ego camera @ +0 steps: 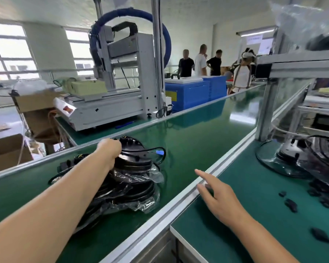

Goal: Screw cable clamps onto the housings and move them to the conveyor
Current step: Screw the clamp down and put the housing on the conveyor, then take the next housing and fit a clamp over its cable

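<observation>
Head view, left to right: left hand [109, 149] curled over the far rim of the top housing [135, 158], which sits flat on a bagged stack on the conveyor [198, 133]. Release looks like the step. Right hand [218, 198] slack and empty above the aluminium rail [179, 203], nearer the bench [254, 186] and the next housing [292, 154] to its right.

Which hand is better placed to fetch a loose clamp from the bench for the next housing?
Right. The right hand is open and empty above the green bench, where the loose black clamps lie. The left hand is stretched out, busy with the top housing on the conveyor.
</observation>
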Demonstrator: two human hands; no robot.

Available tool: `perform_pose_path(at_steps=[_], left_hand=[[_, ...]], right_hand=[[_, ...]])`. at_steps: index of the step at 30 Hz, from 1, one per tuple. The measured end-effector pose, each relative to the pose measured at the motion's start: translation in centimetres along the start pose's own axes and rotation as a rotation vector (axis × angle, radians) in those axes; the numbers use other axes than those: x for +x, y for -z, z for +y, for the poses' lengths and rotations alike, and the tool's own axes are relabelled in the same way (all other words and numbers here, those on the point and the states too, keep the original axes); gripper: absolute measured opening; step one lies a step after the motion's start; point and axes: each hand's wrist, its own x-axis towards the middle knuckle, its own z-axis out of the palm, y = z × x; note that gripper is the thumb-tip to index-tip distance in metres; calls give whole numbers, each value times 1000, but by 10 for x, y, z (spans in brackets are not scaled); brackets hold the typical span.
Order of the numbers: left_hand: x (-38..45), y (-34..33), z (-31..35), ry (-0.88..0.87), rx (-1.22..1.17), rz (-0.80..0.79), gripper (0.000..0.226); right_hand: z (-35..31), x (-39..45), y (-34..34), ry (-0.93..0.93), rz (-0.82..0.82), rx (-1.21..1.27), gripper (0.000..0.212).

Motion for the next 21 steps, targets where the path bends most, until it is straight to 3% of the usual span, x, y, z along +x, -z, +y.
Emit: perform_pose_path(at_steps=[1,4,8,13,21], left_hand=[[-2,0,-1,-34,92,37,17],[-13,-11,-10,-96,309,204,48],[-25,-24,-19,-153,508,200,68],[-34,-33,-17,-408,808,272,45],[-91,-123,17,-889,885,156,28]], right_hand=[[0,0,-1,1,8,-1,41],[1,-1,-1,2,17,3,38],[7,-3,1,-4,39,-24,32],[12,-8,9,-52,85,-30,30],[27,-62,71,-135,216,-79,27]])
